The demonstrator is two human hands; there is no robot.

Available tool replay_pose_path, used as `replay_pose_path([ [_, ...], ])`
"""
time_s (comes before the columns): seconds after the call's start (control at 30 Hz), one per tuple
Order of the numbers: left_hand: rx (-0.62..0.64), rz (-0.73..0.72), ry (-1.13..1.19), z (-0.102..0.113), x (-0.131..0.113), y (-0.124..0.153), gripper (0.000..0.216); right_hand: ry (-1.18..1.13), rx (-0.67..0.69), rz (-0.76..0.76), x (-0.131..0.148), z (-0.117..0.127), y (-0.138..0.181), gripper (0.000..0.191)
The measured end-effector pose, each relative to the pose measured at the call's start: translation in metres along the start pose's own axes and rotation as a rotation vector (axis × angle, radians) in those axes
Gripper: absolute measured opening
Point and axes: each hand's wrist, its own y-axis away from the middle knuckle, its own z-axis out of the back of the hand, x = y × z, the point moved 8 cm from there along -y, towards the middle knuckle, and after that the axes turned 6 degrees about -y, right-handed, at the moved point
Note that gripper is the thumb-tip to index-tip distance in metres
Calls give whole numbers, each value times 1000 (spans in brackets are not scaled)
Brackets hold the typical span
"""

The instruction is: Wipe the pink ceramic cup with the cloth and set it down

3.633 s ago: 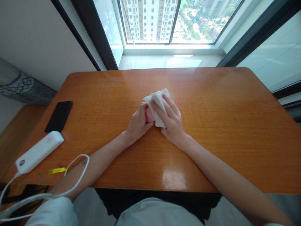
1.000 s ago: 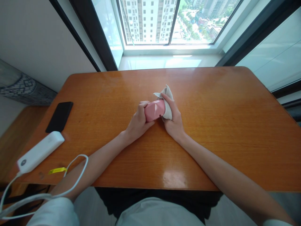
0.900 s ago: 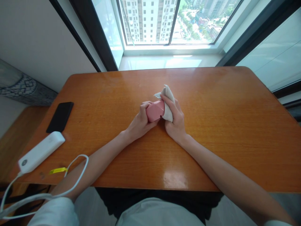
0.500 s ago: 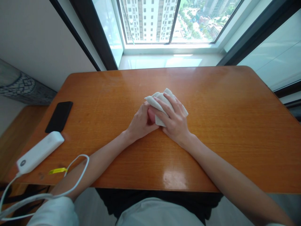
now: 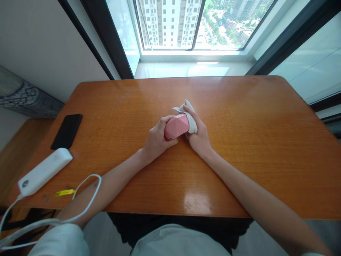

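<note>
Head view: seen from above, an orange wooden table under a window giving onto tower blocks.

At mid-table, a pink faceted object, lying lengthwise left to right, just above the tabletop. Gripped at its left end by the left hand, fingers curled over the top and closed round it, thumb below on the near side. Against its right end, a crumpled white cloth, bunched and pressed to the pink surface by the right hand, fingers wrapped shut around the wad, one corner poking up behind. Both wrists low on the wood, forearms angled in from the near edge.

Well apart, at the left edge: a black phone, face down or dark, flat on the table. Just nearer, a white power bank, with a white cable looping off the near edge, a yellow tag beside it. At bottom, pale clothing on lap and sleeves.
</note>
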Motion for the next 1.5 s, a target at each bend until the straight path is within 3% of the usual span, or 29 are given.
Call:
replay_pose_path([
  [0.07,6,20,-9,-2,4,1,76,46,9,49,10,-2,3,82],
  [0.2,23,66,4,-8,15,3,67,276,128,345,45,-13,10,73],
  [0.27,31,85,5,-10,17,3,61,326,178,425,48,-15,10,66],
  [0.5,24,89,-13,-7,11,2,71,97,4,71,11,6,-2,77],
  [0.57,22,98,-4,-8,15,3,67,195,49,168,25,0,2,78],
  [0.7,60,77,29,-14,21,4,34,424,215,484,55,-20,13,77],
  [0.77,45,73,21,-13,19,3,41,386,189,449,50,-16,9,77],
  [0.87,15,78,-1,-9,14,1,66,202,70,203,23,-1,-2,79],
  [0.93,30,86,-8,-9,12,1,69,115,20,99,11,4,-3,81],
  [1.0,38,98,-9,-9,13,1,70,127,22,118,15,2,0,81],
  [1.2,40,78,23,-11,17,2,61,319,170,465,46,-12,11,78],
  [1.4,31,87,15,-8,12,1,70,148,38,164,17,5,-2,84],
  [1.5,40,91,45,-9,14,2,66,246,114,299,35,-4,6,83],
])
